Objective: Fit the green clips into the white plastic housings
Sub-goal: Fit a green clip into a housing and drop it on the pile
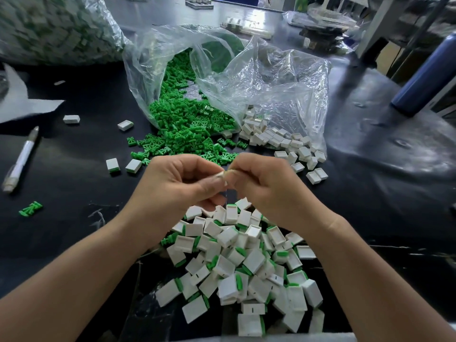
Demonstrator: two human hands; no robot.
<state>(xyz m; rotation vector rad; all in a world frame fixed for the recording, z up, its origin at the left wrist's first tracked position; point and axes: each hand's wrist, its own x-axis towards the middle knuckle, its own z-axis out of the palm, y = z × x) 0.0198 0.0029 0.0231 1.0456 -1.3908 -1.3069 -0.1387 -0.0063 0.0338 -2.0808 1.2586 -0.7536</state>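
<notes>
**Finished pile deep at the bottom edge, plenty of stock left above**

Closest to me, bottom centre of the frame, sits the pile of finished housings (246, 267): white boxes tumbled over each other, most showing a green strip at one edge, so I read those as clipped. Two more done ones (123, 165) lie apart, left of centre on the black table (74, 193).

Just above that pile, both hands meet in mid-frame. My left hand (177, 183) and right hand (266, 183) are curled, fingertips pinched together on a small pale piece (223, 175). Fingers cover nearly all of it; I'd guess a housing with a clip going in, but I can't see any green there.

Further up, the green clips (187, 119) spill in a thick heap out of the mouth of a clear plastic bag (271, 77). To their right, the empty white housings (278, 141) lie partly under the bag's edge and trail down toward the right hand. One stray clip (30, 209) sits at lower left, near a white pen (22, 159).

My call: dozens are done, yet both supply heaps look far from used up, and a big bag (54, 28) at upper left seems packed with more parts. So we're midway through one piece and a long way from the end.
</notes>
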